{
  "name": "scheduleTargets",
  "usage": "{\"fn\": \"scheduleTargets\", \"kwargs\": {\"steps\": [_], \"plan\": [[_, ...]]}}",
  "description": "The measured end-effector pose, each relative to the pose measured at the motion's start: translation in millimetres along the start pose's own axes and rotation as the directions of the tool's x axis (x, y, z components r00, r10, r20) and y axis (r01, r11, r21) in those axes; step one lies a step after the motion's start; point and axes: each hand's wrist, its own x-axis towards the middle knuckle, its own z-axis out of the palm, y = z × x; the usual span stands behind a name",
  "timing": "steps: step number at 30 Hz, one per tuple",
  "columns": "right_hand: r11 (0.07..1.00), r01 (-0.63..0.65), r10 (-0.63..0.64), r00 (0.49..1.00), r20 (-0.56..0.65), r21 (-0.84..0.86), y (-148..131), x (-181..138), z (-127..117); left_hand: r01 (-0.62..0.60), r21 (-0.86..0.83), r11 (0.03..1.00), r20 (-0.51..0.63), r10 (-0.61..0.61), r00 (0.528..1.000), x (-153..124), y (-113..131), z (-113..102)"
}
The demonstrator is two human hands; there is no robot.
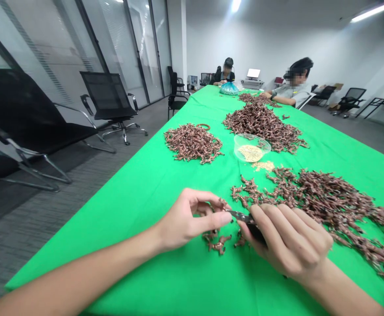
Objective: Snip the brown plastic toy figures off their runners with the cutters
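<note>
My left hand [192, 219] pinches a small brown plastic piece [223, 204] between thumb and fingers, just above the green tablecloth [152, 184]. My right hand [287, 239] is closed around a dark metal tool [241, 216], its tip pointing left and meeting the pinched piece. Two loose brown pieces [218, 242] lie on the cloth right under the hands. A long heap of the same brown pieces [326, 202] stretches off to the right of my right hand.
A clear plastic bowl [251, 148] with pale grains stands mid-table, more grains spilled beside it. Two other brown heaps [193, 142] [264, 125] lie beyond. Two people [293, 90] sit at the far end. Black chairs [109, 103] stand on the floor at left.
</note>
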Motion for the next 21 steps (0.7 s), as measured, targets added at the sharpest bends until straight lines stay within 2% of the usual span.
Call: {"fn": "scheduleTargets", "kwargs": {"steps": [2, 4, 8, 10, 13, 17, 21], "plan": [[0.999, -0.04, 0.04, 0.999, 0.004, 0.014, 0, 0, 1, 0.025, -0.108, 0.994, 0.038, -0.021, 0.999, 1, 2, 0], [0.995, -0.089, 0.089, 0.996, 0.014, 0.033, 0, 0, 2, 0.027, -0.146, 0.989, 0.038, -0.021, 0.999, 1, 3, 0], [0.968, -0.226, 0.22, 0.974, 0.058, 0.114, -4, 0, 5, -0.007, -0.058, 0.998, 0.01, 0.007, 1.0, 1, 2, 1], [0.922, -0.331, 0.316, 0.943, 0.107, 0.202, -8, 0, 7, -0.052, 0.015, 0.999, -0.02, 0.052, 0.998, 0, 1, 3], [0.812, -0.479, 0.429, 0.877, 0.216, 0.333, -17, 1, 9, -0.109, 0.107, 0.988, -0.135, 0.123, 0.983, -2, -1, 6], [0.672, -0.598, 0.515, 0.801, 0.304, 0.437, -21, 4, 10, -0.076, 0.129, 0.989, -0.213, 0.102, 0.972, -5, -2, 8], [0.66, -0.587, 0.531, 0.806, 0.261, 0.469, -14, 7, 7, -0.028, 0.093, 0.995, -0.206, 0.047, 0.978, -3, -2, 6]]}}
